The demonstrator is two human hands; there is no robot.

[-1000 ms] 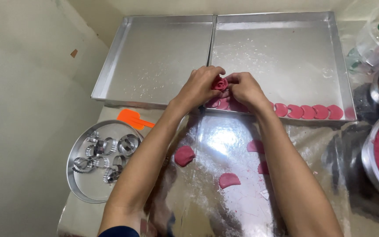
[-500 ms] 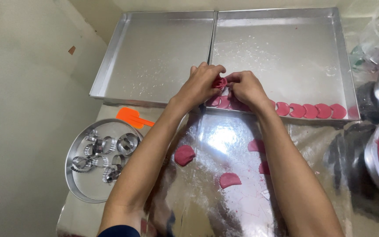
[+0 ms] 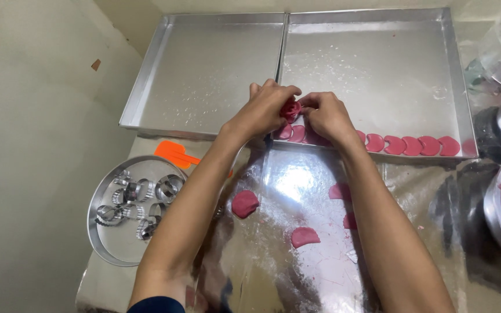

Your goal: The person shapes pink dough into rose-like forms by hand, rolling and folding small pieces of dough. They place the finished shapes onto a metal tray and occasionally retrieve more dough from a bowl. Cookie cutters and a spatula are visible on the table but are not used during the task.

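Note:
My left hand (image 3: 265, 107) and my right hand (image 3: 327, 115) meet over the near edge of the right metal tray (image 3: 378, 64). Together they pinch a small pink dough piece (image 3: 290, 109), rolled into a rose-like shape. Below the hands, a row of pink half-moon dough pieces (image 3: 413, 145) lines the tray's front edge. Three loose pink dough discs (image 3: 244, 203) lie on the shiny foil-covered table between my forearms.
A second floured metal tray (image 3: 204, 69) sits at the left. A round tin (image 3: 106, 243) holds several metal cutters. An orange spatula (image 3: 173, 152) lies beside it. A metal bowl (image 3: 490, 206) of pink dough stands at the right edge, with more containers behind it.
Both hands stay at the same spot on the tray's edge, fingers working the pink dough piece. The view has shifted slightly.

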